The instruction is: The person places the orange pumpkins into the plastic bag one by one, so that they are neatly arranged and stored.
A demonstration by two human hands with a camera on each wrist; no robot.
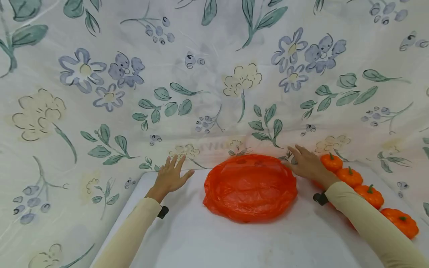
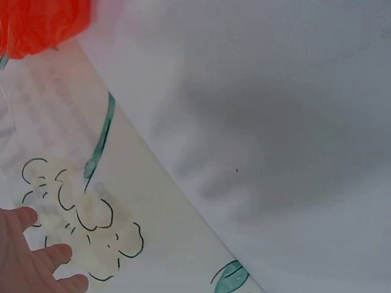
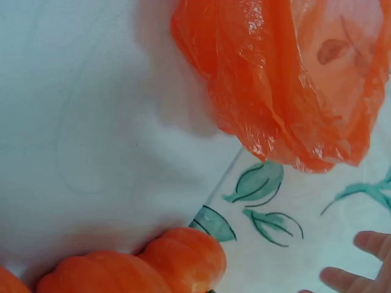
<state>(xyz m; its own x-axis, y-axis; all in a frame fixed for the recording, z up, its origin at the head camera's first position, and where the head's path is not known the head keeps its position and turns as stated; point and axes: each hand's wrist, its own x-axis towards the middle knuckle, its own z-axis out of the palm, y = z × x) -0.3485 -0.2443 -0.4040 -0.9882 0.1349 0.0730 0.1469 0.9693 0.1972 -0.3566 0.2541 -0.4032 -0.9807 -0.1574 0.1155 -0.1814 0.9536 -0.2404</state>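
Note:
A translucent red-orange plastic bag (image 1: 249, 214) stands spread into a wide oval on the white table, near its back edge. To its left, my left hand (image 1: 170, 175) hovers with fingers spread, apart from the bag and holding nothing. My right hand (image 1: 307, 165) is at the bag's upper right edge, fingers extended; its thumb overlaps the rim in the head view. In the right wrist view the bag (image 3: 263, 79) hangs in folds, and the fingertips (image 3: 372, 244) appear at the lower right, apart from it.
Several small orange pumpkins (image 1: 369, 196) with green stems line the table's right side, partly behind my right forearm. A floral-patterned sheet (image 1: 214, 93) hangs behind and around the white table (image 1: 187, 238). A dark wrist device (image 1: 163, 212) sits below my left wrist.

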